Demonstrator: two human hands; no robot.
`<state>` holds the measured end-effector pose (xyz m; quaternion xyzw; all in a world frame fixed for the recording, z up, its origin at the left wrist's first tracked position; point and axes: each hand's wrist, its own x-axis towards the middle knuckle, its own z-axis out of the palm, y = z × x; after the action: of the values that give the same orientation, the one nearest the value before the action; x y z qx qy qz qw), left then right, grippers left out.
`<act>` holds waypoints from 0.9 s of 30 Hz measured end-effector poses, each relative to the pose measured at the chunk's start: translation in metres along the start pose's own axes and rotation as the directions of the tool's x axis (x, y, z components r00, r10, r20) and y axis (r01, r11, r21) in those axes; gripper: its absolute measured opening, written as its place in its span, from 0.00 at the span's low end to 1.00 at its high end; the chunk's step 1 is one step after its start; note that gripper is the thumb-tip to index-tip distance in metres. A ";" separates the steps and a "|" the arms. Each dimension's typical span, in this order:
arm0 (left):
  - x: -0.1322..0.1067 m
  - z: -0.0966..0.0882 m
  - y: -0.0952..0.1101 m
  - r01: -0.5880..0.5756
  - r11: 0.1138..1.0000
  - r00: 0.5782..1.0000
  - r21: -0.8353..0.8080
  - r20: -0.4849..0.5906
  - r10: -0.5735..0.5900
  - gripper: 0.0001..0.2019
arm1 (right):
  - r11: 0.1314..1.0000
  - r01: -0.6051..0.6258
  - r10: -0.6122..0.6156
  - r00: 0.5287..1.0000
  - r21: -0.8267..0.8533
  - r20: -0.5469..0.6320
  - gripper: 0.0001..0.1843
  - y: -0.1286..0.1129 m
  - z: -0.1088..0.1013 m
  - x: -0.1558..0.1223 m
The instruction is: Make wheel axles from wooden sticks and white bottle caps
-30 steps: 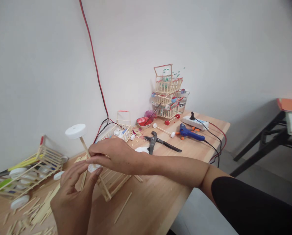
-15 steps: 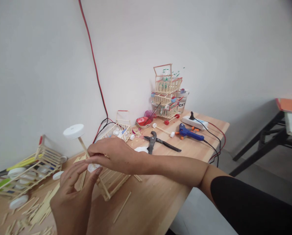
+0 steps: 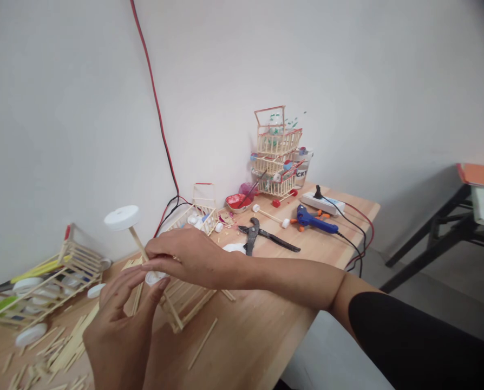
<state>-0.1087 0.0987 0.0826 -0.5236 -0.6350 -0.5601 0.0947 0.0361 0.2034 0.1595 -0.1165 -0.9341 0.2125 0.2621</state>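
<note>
My right hand (image 3: 189,257) reaches across from the right and pinches a thin wooden stick (image 3: 137,243) that carries a white bottle cap (image 3: 122,217) at its upper end. My left hand (image 3: 120,325) rises from below, fingers closed round a second white cap (image 3: 154,278) at the stick's lower end. Both hands hover over a small cart frame of wooden sticks (image 3: 187,298) lying on the wooden table (image 3: 266,319).
Another stick cart (image 3: 43,284) with white caps lies at left among loose sticks (image 3: 63,346). Black pliers (image 3: 262,236), a blue glue gun (image 3: 315,221), a power strip (image 3: 323,203), a red dish (image 3: 237,201) and stacked stick baskets (image 3: 278,157) stand further back. Red-black cables (image 3: 161,130) run down the wall.
Almost nothing: the stick with its upper cap has shifted very slightly left; both hands keep their hold in the same place.
</note>
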 end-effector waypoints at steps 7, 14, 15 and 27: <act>0.000 -0.001 -0.003 -0.062 0.998 0.998 0.030 0.003 0.062 0.18 | 1.000 0.020 -0.020 1.000 -0.013 -0.016 0.18 0.002 0.001 0.000; 0.000 -0.001 0.001 -0.030 0.999 0.999 0.025 0.016 0.030 0.19 | 1.000 -0.005 0.005 1.000 -0.023 -0.014 0.18 -0.003 -0.002 -0.001; 0.000 -0.001 0.001 -0.030 0.999 0.999 0.020 0.012 0.030 0.19 | 1.000 -0.006 0.006 1.000 -0.024 -0.017 0.19 -0.003 -0.002 -0.001; 0.000 0.000 -0.003 -0.062 0.997 0.998 0.040 0.002 0.062 0.19 | 1.000 0.010 -0.010 1.000 -0.020 -0.030 0.17 -0.001 -0.001 -0.001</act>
<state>-0.1111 0.0991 0.0814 -0.5411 -0.6295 -0.5440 0.1223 0.0370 0.2023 0.1607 -0.1175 -0.9327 0.2002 0.2759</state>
